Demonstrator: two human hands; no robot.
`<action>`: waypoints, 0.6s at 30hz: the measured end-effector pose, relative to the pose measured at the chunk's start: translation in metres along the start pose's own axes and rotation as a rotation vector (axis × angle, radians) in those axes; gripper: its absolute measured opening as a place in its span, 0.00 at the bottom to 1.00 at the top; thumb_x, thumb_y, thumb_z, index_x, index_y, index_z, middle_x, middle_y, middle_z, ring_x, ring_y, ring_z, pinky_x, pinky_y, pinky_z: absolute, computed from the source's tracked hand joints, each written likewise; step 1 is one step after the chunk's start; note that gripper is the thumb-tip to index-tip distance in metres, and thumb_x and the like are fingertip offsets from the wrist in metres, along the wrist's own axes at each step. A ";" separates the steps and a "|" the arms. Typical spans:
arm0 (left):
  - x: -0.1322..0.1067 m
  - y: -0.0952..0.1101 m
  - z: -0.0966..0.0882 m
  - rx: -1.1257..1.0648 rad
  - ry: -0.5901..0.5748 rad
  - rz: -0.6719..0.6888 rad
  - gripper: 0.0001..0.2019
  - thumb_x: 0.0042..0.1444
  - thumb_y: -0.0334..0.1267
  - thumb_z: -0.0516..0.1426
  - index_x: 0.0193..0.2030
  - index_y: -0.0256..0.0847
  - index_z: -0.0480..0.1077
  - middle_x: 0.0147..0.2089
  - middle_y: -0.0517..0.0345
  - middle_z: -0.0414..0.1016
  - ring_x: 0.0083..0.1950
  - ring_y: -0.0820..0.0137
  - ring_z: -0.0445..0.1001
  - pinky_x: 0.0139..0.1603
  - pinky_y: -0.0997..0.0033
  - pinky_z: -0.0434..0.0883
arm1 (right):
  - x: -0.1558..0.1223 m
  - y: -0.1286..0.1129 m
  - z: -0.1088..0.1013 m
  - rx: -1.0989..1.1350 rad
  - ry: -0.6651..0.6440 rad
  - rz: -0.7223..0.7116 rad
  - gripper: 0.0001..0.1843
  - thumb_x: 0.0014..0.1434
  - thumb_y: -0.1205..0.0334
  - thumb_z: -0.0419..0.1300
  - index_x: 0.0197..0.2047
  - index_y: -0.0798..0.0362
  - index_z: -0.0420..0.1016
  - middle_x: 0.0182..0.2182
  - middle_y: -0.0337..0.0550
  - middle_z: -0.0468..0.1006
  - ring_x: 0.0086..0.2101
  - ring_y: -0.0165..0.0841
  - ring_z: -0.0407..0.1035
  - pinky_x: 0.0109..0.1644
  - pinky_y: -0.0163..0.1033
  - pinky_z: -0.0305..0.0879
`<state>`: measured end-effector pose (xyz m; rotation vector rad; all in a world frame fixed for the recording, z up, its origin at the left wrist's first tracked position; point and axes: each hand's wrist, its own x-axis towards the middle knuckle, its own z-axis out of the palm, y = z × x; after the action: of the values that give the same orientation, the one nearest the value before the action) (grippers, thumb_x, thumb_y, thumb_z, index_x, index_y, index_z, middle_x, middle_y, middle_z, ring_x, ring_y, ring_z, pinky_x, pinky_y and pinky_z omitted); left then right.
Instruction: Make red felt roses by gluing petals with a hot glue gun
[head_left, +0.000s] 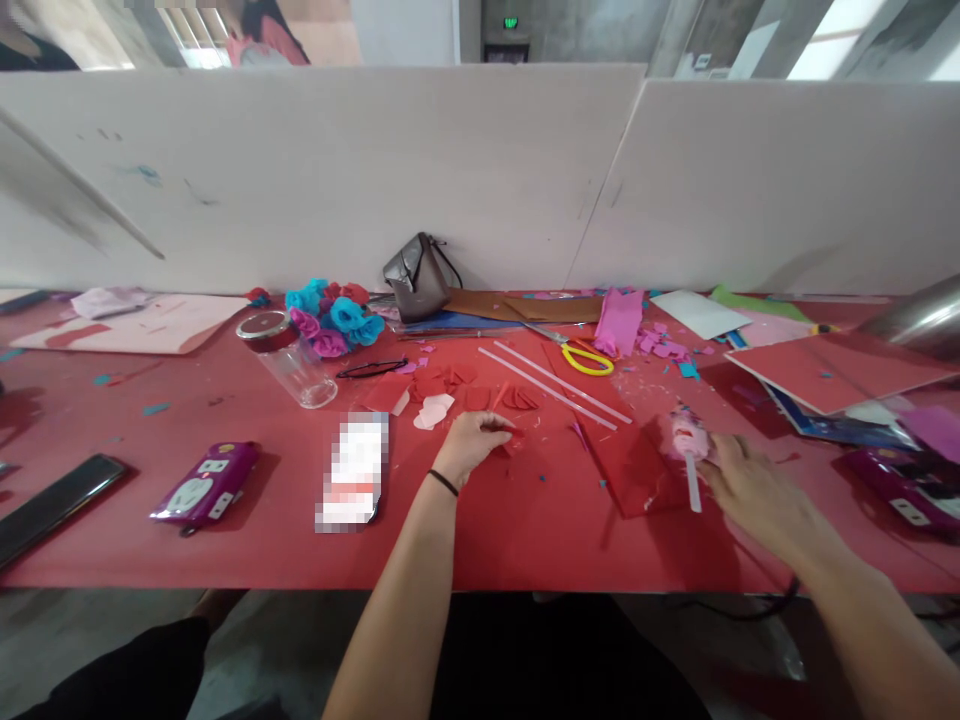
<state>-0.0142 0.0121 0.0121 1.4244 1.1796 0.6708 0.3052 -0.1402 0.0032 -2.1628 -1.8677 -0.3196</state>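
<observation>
My left hand (471, 443) rests on the red table with its fingers curled on a small red paper piece (512, 441). More red and white petal-shaped cutouts (450, 395) lie just beyond it. My right hand (739, 485) lies at the right, its fingers closed round a white stick (692, 488) topped by a pink paper bud (686, 435). A red paper sheet (637, 470) lies between the hands.
Two white sticks (551, 385), yellow-handled scissors (581, 355), a glass jar (289, 365), blue and pink paper flowers (334, 320), a brown bag (416, 278), purple power strips (206, 485), a phone (52, 505) and paper sheets (832, 370) crowd the table. White partition behind.
</observation>
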 end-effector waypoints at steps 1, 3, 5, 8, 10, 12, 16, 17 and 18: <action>-0.001 0.001 -0.001 -0.061 -0.005 -0.010 0.04 0.44 0.29 0.59 0.29 0.36 0.75 0.22 0.64 0.69 0.25 0.78 0.64 0.31 0.76 0.63 | 0.003 0.010 0.002 -0.055 -0.023 0.022 0.09 0.60 0.63 0.49 0.41 0.55 0.67 0.33 0.57 0.74 0.32 0.47 0.71 0.33 0.45 0.63; -0.003 0.004 -0.002 -0.176 -0.020 -0.009 0.05 0.44 0.31 0.61 0.30 0.36 0.76 0.22 0.65 0.67 0.24 0.79 0.62 0.29 0.77 0.61 | 0.008 0.023 0.002 -0.172 -0.104 0.095 0.08 0.59 0.65 0.51 0.38 0.56 0.69 0.33 0.60 0.74 0.34 0.50 0.72 0.35 0.48 0.64; -0.004 0.006 -0.003 -0.277 -0.030 0.026 0.07 0.42 0.32 0.62 0.32 0.37 0.76 0.22 0.65 0.66 0.25 0.79 0.61 0.29 0.77 0.61 | 0.012 0.022 -0.003 -0.261 -0.135 0.180 0.08 0.56 0.67 0.53 0.38 0.56 0.72 0.35 0.62 0.75 0.37 0.54 0.71 0.37 0.52 0.64; -0.005 0.008 -0.003 -0.362 -0.014 0.085 0.12 0.39 0.32 0.64 0.34 0.38 0.75 0.25 0.65 0.67 0.27 0.79 0.63 0.30 0.77 0.61 | 0.023 -0.014 -0.017 -0.207 0.055 0.158 0.17 0.53 0.68 0.54 0.47 0.55 0.73 0.46 0.62 0.74 0.46 0.57 0.67 0.43 0.57 0.63; -0.005 0.008 -0.003 -0.374 -0.007 0.091 0.13 0.38 0.31 0.65 0.35 0.38 0.75 0.26 0.64 0.67 0.28 0.79 0.64 0.30 0.77 0.62 | 0.037 -0.057 -0.027 0.014 0.173 0.032 0.21 0.56 0.65 0.53 0.54 0.53 0.70 0.49 0.57 0.74 0.49 0.51 0.66 0.49 0.55 0.63; -0.004 0.007 -0.002 -0.385 -0.020 0.082 0.15 0.38 0.30 0.65 0.37 0.37 0.74 0.26 0.64 0.68 0.28 0.78 0.66 0.31 0.77 0.63 | 0.055 -0.104 -0.031 0.290 0.094 -0.153 0.20 0.58 0.61 0.52 0.54 0.49 0.71 0.47 0.50 0.76 0.49 0.44 0.68 0.53 0.51 0.62; 0.000 0.003 -0.002 -0.425 -0.014 0.105 0.17 0.36 0.29 0.66 0.38 0.36 0.74 0.26 0.63 0.69 0.28 0.78 0.67 0.32 0.77 0.64 | 0.091 -0.169 -0.024 0.511 -0.226 -0.193 0.17 0.58 0.56 0.55 0.48 0.47 0.76 0.45 0.48 0.79 0.49 0.43 0.69 0.55 0.51 0.61; 0.001 0.003 -0.003 -0.437 0.009 0.119 0.17 0.36 0.29 0.66 0.37 0.36 0.74 0.26 0.63 0.69 0.27 0.79 0.67 0.31 0.77 0.64 | 0.097 -0.175 -0.022 0.547 -0.271 -0.163 0.16 0.58 0.56 0.55 0.48 0.47 0.76 0.46 0.48 0.79 0.50 0.43 0.69 0.55 0.51 0.61; 0.002 0.003 -0.004 -0.455 0.037 0.133 0.17 0.36 0.29 0.66 0.36 0.36 0.74 0.25 0.64 0.69 0.26 0.80 0.66 0.30 0.79 0.63 | 0.101 -0.178 -0.019 0.584 -0.299 -0.135 0.16 0.59 0.55 0.53 0.47 0.47 0.76 0.46 0.47 0.79 0.49 0.43 0.70 0.55 0.50 0.60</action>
<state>-0.0165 0.0154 0.0154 1.1121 0.8911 0.9913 0.1444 -0.0286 0.0652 -1.7527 -1.9417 0.4967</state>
